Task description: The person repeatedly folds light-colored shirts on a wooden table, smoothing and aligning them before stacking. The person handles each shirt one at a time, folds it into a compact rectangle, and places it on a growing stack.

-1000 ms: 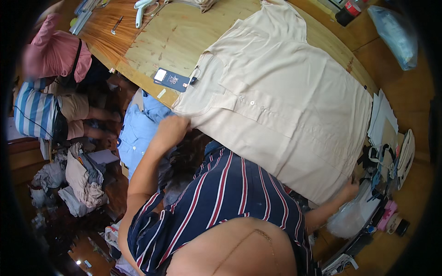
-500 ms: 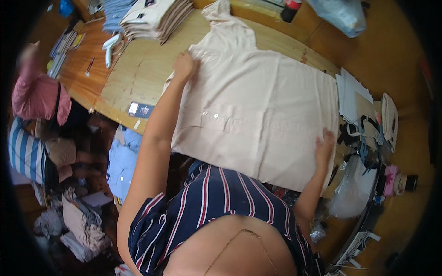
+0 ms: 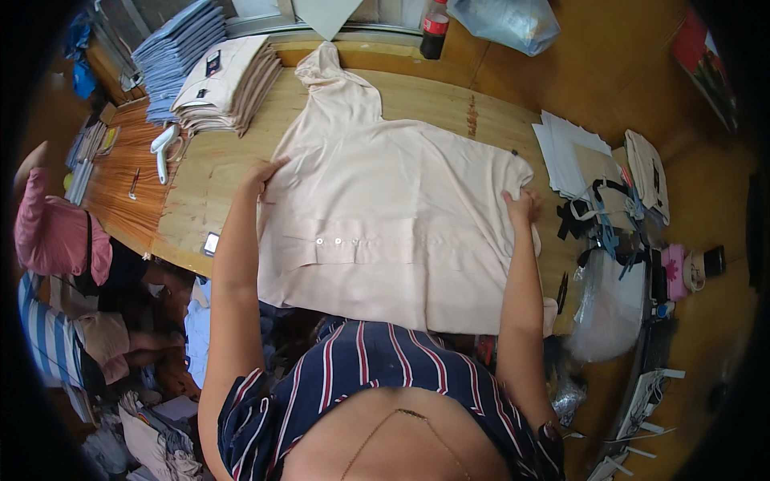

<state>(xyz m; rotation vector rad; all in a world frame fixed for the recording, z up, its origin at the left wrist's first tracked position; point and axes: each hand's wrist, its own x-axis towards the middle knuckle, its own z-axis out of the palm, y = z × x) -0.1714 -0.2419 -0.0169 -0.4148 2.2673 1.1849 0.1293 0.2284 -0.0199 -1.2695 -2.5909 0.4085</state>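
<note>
A pale beige shirt (image 3: 385, 208) lies spread flat on the wooden table (image 3: 208, 200), its button placket near me and one sleeve stretched to the far side. My left hand (image 3: 261, 175) rests flat on the shirt's left edge, fingers apart. At the garment's right edge, my right hand (image 3: 521, 207) presses down with its fingers curled over the cloth.
Folded stacks of beige shirts (image 3: 228, 84) and blue shirts (image 3: 176, 48) stand at the far left. A dark bottle (image 3: 434, 28) and plastic bag (image 3: 505, 22) sit at the back. White card sheets (image 3: 565, 152) lie right. Another person in pink (image 3: 52, 240) is at the left.
The view has tilted up over the table. My left hand slid back along the shirt's left edge; my right hand moved up its right edge, smoothing the cloth flatter.
</note>
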